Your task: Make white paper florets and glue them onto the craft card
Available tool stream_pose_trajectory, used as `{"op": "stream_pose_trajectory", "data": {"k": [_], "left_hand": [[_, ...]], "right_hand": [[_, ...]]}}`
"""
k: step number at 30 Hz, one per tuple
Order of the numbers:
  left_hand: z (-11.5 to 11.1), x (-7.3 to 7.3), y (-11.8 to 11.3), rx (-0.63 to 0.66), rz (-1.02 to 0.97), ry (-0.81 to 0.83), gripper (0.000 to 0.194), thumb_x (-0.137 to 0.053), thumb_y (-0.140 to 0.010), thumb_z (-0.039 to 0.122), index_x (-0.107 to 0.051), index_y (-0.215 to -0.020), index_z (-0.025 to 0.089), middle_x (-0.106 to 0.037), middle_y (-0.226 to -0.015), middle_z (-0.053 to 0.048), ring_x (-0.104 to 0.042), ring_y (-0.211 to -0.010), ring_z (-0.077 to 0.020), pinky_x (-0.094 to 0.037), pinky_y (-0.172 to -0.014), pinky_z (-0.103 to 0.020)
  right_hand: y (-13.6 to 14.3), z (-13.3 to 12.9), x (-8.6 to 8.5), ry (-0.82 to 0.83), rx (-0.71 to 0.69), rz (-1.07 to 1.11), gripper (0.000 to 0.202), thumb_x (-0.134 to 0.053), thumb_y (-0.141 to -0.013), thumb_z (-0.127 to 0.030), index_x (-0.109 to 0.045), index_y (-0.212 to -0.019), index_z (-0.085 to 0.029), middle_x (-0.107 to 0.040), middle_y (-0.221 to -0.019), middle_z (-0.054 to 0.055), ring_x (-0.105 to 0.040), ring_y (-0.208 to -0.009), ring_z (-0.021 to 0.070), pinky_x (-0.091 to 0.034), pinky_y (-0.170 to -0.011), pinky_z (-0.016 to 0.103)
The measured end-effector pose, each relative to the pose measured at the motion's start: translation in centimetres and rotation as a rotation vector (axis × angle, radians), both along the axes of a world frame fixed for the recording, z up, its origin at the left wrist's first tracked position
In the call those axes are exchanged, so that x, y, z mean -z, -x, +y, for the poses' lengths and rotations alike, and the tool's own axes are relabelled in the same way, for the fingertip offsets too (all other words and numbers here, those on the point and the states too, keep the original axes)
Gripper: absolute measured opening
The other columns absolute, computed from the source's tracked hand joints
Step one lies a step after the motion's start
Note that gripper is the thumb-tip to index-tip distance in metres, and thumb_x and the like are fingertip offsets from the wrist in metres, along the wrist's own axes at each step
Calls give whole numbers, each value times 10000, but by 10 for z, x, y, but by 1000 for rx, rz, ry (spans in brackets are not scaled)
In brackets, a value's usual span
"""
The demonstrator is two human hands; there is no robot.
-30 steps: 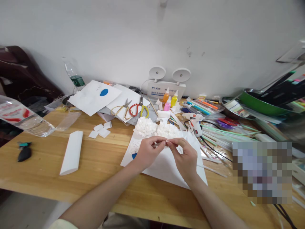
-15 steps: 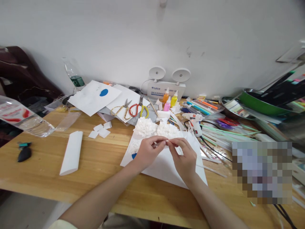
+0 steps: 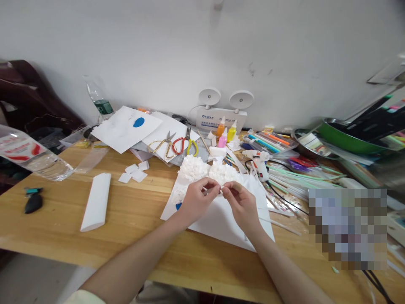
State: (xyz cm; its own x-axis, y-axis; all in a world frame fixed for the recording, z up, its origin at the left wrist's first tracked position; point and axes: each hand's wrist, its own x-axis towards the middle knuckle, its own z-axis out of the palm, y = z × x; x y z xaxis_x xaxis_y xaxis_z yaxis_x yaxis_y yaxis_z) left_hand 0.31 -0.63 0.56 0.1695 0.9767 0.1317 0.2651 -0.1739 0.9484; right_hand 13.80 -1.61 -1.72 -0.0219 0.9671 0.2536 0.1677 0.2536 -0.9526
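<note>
My left hand point(image 3: 200, 198) and my right hand point(image 3: 242, 204) meet fingertip to fingertip above a white sheet point(image 3: 218, 217). Between the pinched fingers of both is a tiny white piece point(image 3: 222, 188), too small to make out in detail. Just behind the hands, bunches of crumpled white pieces point(image 3: 193, 168) lie on the upper part of the sheet. A blue patch point(image 3: 178, 206) shows at the sheet's left side, partly covered by white pieces.
Left of the sheet are a folded white paper point(image 3: 96, 202), small white squares point(image 3: 133, 172) and a bottle point(image 3: 34, 154). Behind lie scissors point(image 3: 166, 145) and pliers point(image 3: 190, 143). A glue gun point(image 3: 260, 162) with a black cord and many sticks point(image 3: 291, 179) are at the right.
The fingers of my right hand have curled in more, and its fingertips sit slightly lower. Both hands stay close together over the sheet.
</note>
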Motion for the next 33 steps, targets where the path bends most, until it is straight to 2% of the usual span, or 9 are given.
{"op": "stream_pose_trajectory", "data": {"k": [6, 12, 16, 21, 33], "left_hand": [[-1, -2, -2, -24, -28, 17, 130, -534, -738, 233, -628, -757, 146, -669, -750, -35, -597, -699, -132, -442, -597, -203], [-2, 2, -2, -38, -46, -19, 141, -529, -744, 221, -646, -759, 144, -677, -775, -44, -613, -727, -138, -469, -629, -203], [-1, 3, -1, -47, -26, -45, 135, -524, -745, 210, -647, -748, 153, -677, -767, -34, -610, -710, -135, -468, -610, -201], [-2, 3, 0, -20, -24, -62, 136, -514, -752, 198, -645, -765, 163, -676, -776, -24, -608, -724, -128, -468, -613, -192], [-3, 2, -2, 13, -67, -11, 150, -518, -746, 188, -656, -801, 166, -686, -810, -33, -623, -754, -144, -492, -656, -217]], "right_hand": [[-2, 1, 0, -11, 5, 1, 105, -518, -799, -284, -541, -757, -191, -544, -706, 3, -520, -689, 128, -424, -646, 249], [-3, 0, 2, -167, 70, -127, 62, -527, -799, -243, -542, -760, -197, -539, -718, 7, -507, -697, 134, -407, -653, 264], [-3, 0, 3, -209, 70, -187, 61, -521, -803, -228, -538, -755, -195, -537, -711, 7, -498, -682, 131, -404, -642, 266], [-2, 0, 3, -224, 85, -214, 56, -526, -801, -220, -537, -752, -197, -544, -704, 2, -504, -670, 126, -406, -622, 259], [2, -3, -1, -338, 219, -213, 23, -563, -775, -178, -562, -791, -195, -538, -717, 7, -510, -669, 125, -431, -607, 270]]}}
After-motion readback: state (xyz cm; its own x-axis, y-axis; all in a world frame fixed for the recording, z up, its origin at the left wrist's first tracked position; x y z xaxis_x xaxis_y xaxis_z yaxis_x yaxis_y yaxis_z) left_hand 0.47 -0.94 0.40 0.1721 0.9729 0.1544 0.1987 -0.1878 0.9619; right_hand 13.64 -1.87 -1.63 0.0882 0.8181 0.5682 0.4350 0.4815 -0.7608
